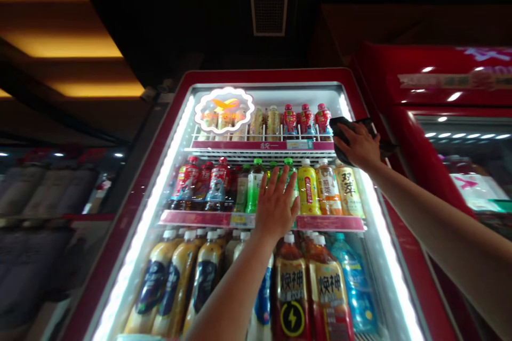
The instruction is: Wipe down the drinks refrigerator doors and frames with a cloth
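My left hand (277,205) lies with spread fingers against the glass door of a lit drinks fridge (266,76), in front of the middle shelf. Nothing is in it. At the door's upper right, my right hand (360,144) presses a dark cloth (344,127) on the glass beside the red frame. The cloth bunches under the fingers and sticks out past the hand. Behind the glass stand a green bottle (254,186), a yellow bottle (308,187) and other drinks near my left hand.
A second red fridge (436,77) stands close on the right. Large bottles (291,282) fill the bottom shelf, and small red-capped bottles (305,117) stand on the top one. On the left are dim shelves (32,213) of goods. A ceiling vent (269,10) shows above.
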A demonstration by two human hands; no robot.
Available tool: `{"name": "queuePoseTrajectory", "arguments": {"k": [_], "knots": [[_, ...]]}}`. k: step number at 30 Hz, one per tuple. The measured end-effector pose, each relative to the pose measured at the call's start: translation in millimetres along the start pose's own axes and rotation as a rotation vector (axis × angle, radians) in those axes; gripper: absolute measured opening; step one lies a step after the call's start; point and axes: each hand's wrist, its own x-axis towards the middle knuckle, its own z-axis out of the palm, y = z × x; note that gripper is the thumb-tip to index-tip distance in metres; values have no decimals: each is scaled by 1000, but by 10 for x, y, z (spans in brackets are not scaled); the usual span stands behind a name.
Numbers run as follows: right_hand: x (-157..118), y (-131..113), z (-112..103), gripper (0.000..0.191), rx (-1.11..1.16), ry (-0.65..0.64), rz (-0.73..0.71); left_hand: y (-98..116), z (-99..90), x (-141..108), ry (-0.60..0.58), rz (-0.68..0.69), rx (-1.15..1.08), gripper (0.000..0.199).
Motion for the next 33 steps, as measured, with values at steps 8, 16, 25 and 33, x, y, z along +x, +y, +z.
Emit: {"name": "queuePoseTrajectory", "arguments": {"k": [8,16,25,33], "knots": [[-241,-830,89,54,204,22,-383,9,7,-22,-55,5,25,62],[-411,-75,-32,52,66,108,-120,18,63,-5,3,-13,-45,67],[-100,-1603,128,49,167,34,-161,-133,-47,-138,-56,85,-68,64],[-465,-1420,-8,48,104,10,-211,-1358,-622,-927,-73,320,4,65]]}}
